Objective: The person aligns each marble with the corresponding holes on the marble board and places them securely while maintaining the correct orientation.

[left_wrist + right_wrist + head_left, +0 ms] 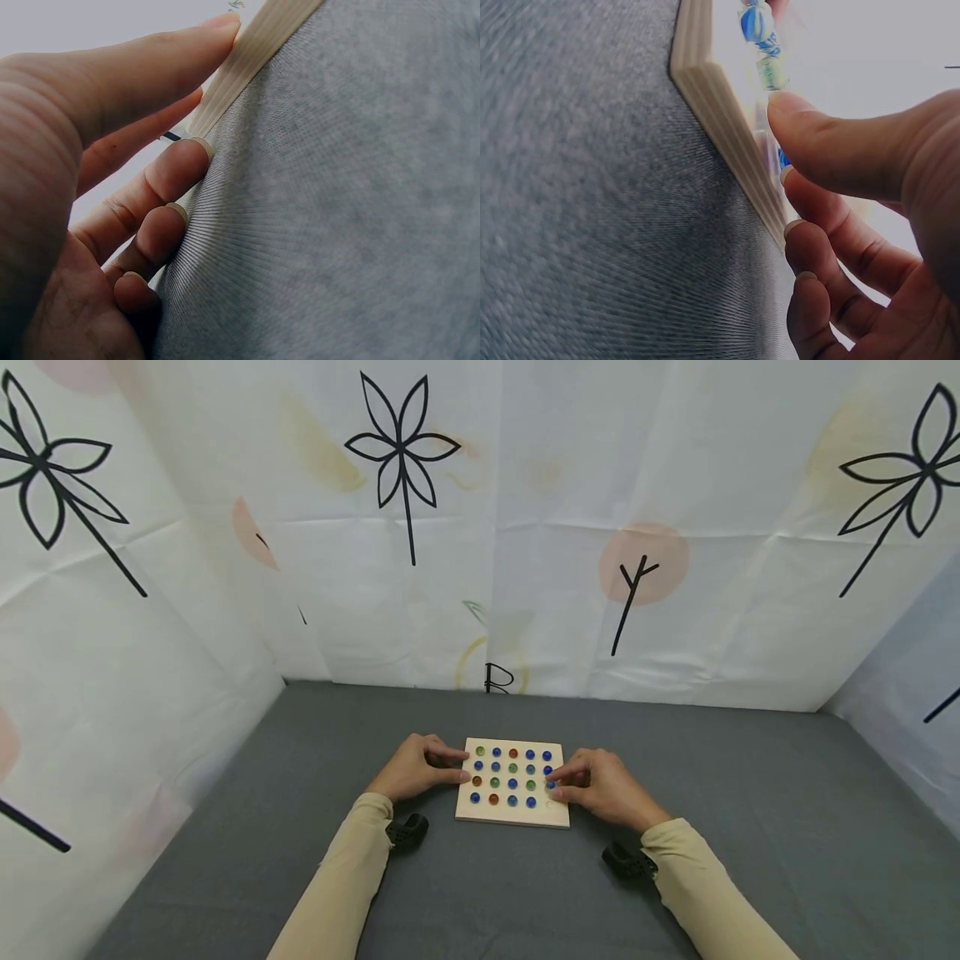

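Observation:
A pale wooden board (487,812) lies on the grey cloth, bearing rows of round glass marbles in blue, green and amber. At its left edge, my left hand (422,767) touches the wood with thumb and index fingertips; the left wrist view has the thumb (214,49) against the layered side. My right hand (606,787) is over the board's right edge, thumb and index finger pinching a blue marble (551,784) in the rightmost column. Most of that marble is hidden by fingers in the right wrist view. An unfilled round hollow (550,804) shows at the front right corner.
Grey cloth (495,893) covers the table. White fabric (555,610) with printed plant outlines hangs behind and at the sides. A black wrist device (407,832) sits under the left sleeve, another (628,862) under the right.

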Motion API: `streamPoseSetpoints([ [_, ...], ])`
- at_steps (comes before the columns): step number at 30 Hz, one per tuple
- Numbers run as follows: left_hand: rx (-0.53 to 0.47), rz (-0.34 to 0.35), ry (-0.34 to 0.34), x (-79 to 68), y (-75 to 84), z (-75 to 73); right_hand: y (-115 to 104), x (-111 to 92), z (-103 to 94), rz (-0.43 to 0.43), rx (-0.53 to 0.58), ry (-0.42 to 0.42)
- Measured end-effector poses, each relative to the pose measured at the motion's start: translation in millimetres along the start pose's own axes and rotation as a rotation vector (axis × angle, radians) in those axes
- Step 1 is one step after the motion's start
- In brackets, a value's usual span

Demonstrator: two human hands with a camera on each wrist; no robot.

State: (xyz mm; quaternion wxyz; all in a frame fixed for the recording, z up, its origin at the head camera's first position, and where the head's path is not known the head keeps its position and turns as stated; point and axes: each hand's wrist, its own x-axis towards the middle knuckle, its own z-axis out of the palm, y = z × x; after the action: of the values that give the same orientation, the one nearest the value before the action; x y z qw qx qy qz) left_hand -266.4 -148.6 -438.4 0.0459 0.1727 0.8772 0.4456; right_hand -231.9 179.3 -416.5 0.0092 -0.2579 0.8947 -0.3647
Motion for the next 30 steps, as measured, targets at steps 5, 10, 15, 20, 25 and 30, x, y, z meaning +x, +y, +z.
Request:
streamPoseSetpoints([
  [5,0.002,0.011,0.004,-0.1,-1.0,0.3,-1,0,1.8,0.007,-0.010,0.009],
  [10,0.003,0.009,0.004,-0.3,-1.0,0.4,0,0,2.8,0.005,-0.014,0.012],
  [15,0.002,0.000,0.003,-0.1,-1.5,0.6,-1,0,2.9,-0.001,-0.016,0.010],
  [20,0.007,0.002,-0.002,-0.1,-1.1,1.0,-1,0,0.9,0.006,-0.023,0.015],
  [25,0.007,-0.001,-0.002,0.2,-2.1,0.7,-1,1,-3.8,0.037,-0.002,0.034],
  [30,0.003,-0.002,-0.004,-0.1,-2.2,0.1,1,0,-10.7,0.051,0.005,0.044],
])
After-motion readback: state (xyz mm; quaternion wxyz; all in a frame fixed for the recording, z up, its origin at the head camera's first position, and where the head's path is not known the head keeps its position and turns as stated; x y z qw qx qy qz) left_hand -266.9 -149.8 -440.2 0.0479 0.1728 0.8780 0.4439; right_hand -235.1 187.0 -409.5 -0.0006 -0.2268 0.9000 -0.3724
